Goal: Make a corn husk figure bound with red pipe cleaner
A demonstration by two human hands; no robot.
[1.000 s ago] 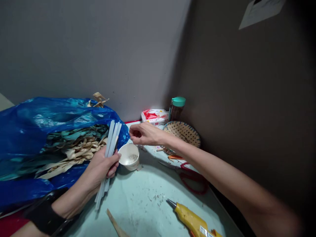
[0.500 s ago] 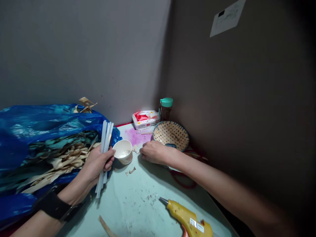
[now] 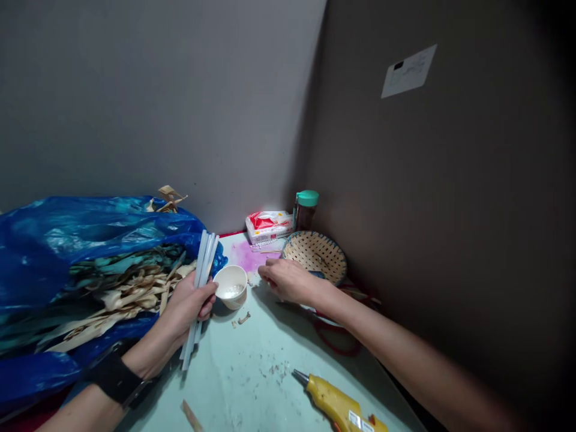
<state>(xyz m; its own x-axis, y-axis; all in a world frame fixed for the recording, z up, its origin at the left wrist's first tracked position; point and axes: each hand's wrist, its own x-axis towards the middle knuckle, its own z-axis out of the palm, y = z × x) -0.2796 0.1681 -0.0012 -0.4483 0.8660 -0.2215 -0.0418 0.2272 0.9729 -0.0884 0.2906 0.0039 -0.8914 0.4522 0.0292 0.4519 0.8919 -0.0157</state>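
My left hand [image 3: 192,303] is closed around several long, translucent white glue sticks [image 3: 202,270], held in an upright bundle. Its thumb tip touches the rim of a white paper cup [image 3: 233,276], which has small, clear pieces in the bottom. My right hand [image 3: 290,280] is over the table to the right of the cup, fingers bent and pressed together. Whatever its fingertips hold, if anything, is hidden. Pale, dry scraps [image 3: 243,318] lie by the cup. A yellow glue gun [image 3: 335,402] rests at the front, its nozzle pointing left.
A blue plastic bag [image 3: 103,219] with dried husk strips [image 3: 130,294] fills the left side. Behind my right hand stand a woven basket [image 3: 330,252], a tissue pack [image 3: 272,225] and a green-lidded bottle [image 3: 307,210]. Red-handled scissors [image 3: 337,345] lie under my right forearm. Walls close in the back and right.
The view has shifted a little, so everything sits lower and further right. My right hand has lifted slightly away from the scraps beside the cup. My left hand keeps its grip.
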